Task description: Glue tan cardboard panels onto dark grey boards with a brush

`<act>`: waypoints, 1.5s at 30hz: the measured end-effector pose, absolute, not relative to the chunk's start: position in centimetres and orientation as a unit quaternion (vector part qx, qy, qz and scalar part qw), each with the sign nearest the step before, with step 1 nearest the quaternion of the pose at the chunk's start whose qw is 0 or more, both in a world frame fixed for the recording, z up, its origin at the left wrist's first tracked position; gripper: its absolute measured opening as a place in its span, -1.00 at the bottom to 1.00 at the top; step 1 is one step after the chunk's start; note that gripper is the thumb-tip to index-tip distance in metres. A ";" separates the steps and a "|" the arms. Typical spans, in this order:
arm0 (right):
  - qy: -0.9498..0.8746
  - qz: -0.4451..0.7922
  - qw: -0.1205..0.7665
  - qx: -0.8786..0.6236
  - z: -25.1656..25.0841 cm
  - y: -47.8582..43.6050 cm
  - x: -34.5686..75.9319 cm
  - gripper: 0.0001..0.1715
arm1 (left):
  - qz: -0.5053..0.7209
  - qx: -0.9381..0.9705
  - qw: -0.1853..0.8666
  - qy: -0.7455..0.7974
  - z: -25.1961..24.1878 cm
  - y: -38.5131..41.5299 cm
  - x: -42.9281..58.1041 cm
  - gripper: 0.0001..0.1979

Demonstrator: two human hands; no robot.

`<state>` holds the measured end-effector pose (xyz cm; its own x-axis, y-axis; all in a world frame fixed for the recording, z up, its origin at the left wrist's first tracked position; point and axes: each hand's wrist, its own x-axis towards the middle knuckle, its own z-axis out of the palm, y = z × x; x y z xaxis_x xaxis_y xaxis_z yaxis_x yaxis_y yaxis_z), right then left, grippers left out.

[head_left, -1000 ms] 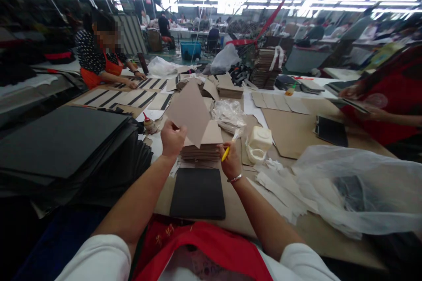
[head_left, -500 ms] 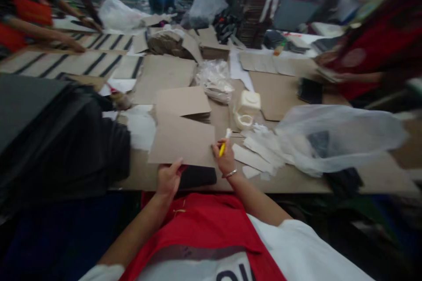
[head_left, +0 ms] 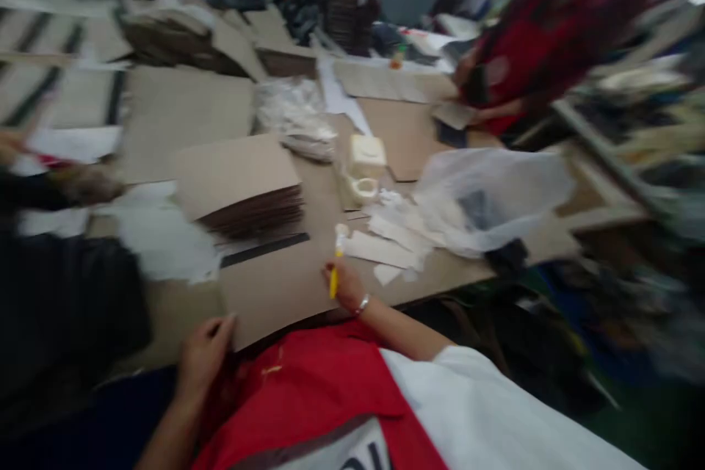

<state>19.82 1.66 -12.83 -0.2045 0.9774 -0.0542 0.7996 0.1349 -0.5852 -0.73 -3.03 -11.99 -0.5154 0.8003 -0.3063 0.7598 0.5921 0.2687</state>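
A grey-brown cardboard sheet (head_left: pixel 275 286) lies at the table's front edge, with a black strip (head_left: pixel 267 250) along its far side. My left hand (head_left: pixel 206 352) is closed on the sheet's near left corner, thumb at the edge. In my right hand (head_left: pixel 348 288) is a yellow-handled brush (head_left: pixel 333 280), its whitish head pointing away from me. That hand rests by the sheet's right edge; whether it also grips the sheet I cannot tell. Just beyond stands a stack of cardboard sheets (head_left: pixel 236 176). The picture is blurred by motion.
A cream plastic jug (head_left: pixel 366 161) stands behind white scraps (head_left: pixel 382 250) and a clear plastic bag (head_left: pixel 496 183). Black material (head_left: pixel 66 308) is heaped at the left. A person in red (head_left: pixel 512 73) works across the table at the right; another person's hand (head_left: pixel 11 147) shows at the far left.
My view has swung to the right. The sheet has come toward me off the stack, and the black strip now shows along its far side. My left hand has moved to its left corner.
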 end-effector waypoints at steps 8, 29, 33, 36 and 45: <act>-0.789 0.166 0.250 -0.536 -16.2 4.1 19.6 -0.69 | 0.223 0.421 0.341 0.810 -13.1 -6.7 -9.7 -0.64; -0.803 0.164 0.198 -0.537 -17.5 6.3 17.6 -0.79 | 0.147 0.400 0.345 0.836 -14.2 -3.3 -10.5 -0.68; -0.795 0.167 0.153 -0.563 -17.1 6.2 17.4 -0.77 | 0.114 0.426 0.344 0.829 -14.1 -3.2 -10.5 -0.65; -0.794 0.173 0.130 -0.569 -16.9 6.4 17.4 -0.77 | 0.110 0.436 0.346 0.823 -14.5 -3.1 -10.6 -0.63; -0.795 0.186 0.126 -0.563 -16.8 6.6 17.3 -0.77 | 0.099 0.442 0.341 0.824 -14.6 -3.0 -10.6 -0.62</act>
